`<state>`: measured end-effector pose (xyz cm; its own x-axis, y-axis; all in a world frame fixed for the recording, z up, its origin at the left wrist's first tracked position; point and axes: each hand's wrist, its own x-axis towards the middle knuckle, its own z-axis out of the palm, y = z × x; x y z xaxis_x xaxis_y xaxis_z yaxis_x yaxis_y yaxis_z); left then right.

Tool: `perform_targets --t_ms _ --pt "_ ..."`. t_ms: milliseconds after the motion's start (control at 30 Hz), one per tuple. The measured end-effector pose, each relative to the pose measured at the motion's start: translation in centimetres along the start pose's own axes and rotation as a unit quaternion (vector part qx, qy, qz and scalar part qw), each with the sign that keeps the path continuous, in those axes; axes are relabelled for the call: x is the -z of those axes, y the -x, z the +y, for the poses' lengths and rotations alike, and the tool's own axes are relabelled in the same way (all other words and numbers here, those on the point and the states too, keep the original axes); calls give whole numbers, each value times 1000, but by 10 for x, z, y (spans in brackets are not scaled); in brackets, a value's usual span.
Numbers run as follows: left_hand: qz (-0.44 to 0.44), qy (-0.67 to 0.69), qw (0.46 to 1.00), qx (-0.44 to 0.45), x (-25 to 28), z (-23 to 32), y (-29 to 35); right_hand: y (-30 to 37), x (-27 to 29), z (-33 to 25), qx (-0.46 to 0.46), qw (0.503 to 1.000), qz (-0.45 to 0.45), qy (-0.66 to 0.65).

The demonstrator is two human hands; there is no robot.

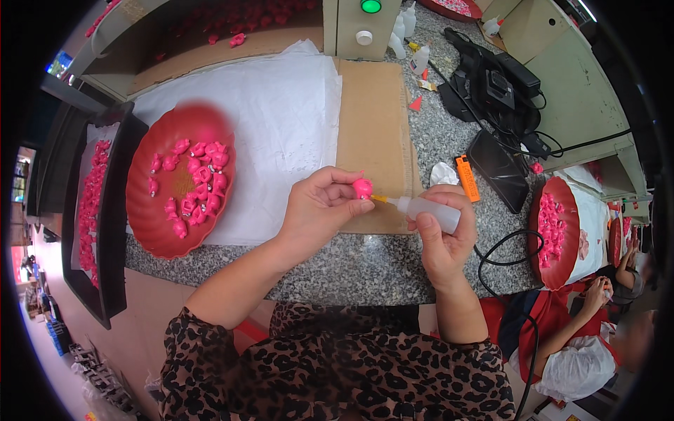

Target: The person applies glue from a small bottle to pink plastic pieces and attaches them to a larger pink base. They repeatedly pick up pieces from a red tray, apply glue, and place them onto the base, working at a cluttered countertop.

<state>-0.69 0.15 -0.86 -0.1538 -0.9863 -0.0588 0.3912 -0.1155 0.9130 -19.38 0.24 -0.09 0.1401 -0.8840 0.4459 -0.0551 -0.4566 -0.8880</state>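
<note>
Between the thumb and fingers of my left hand [319, 203] is a small pink plastic figure [362, 188]. My right hand [446, 235] wraps round a white squeeze bottle [430, 212], held nearly level. The bottle's thin yellow nozzle tip [380, 198] points left and meets or almost meets the figure's lower right side; I cannot tell if it touches. Both hands are above a brown cardboard sheet [372, 126] on the worktop. To the left, a red scalloped bowl [144, 210] holds several similar pink figures [200, 189].
A black tray [112, 274] of small pink parts is at the far left. White paper [281, 105] lies under the bowl. On the right are an orange lighter [466, 178], crumpled tissue [443, 174], black devices with cables [495, 88] and another red bowl [540, 259]. A co-worker's hand [597, 293] shows beyond.
</note>
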Motion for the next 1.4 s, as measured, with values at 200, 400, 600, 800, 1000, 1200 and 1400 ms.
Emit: perform_targets --t_ms 200,400,600,800,1000,1200,1400 --pt "-3 -6 1000 -2 0 -1 -1 1 -1 -1 -12 1000 16 -2" --pt "2 -5 1000 -23 -1 -4 -1 -4 0 -4 81 993 -10 90" --pt "-9 -9 1000 -9 0 -2 -1 0 -2 -3 28 998 17 47" --pt "-5 -19 1000 -4 0 -1 -1 1 -2 -1 1 999 32 6" --pt "-5 -8 1000 -2 0 -1 -1 1 -1 0 15 999 24 39" --pt "-4 -7 1000 -10 1 -3 0 -2 -2 -3 58 996 13 65" --pt "-2 -6 1000 -3 2 -3 -1 0 -2 -2 53 996 19 62"
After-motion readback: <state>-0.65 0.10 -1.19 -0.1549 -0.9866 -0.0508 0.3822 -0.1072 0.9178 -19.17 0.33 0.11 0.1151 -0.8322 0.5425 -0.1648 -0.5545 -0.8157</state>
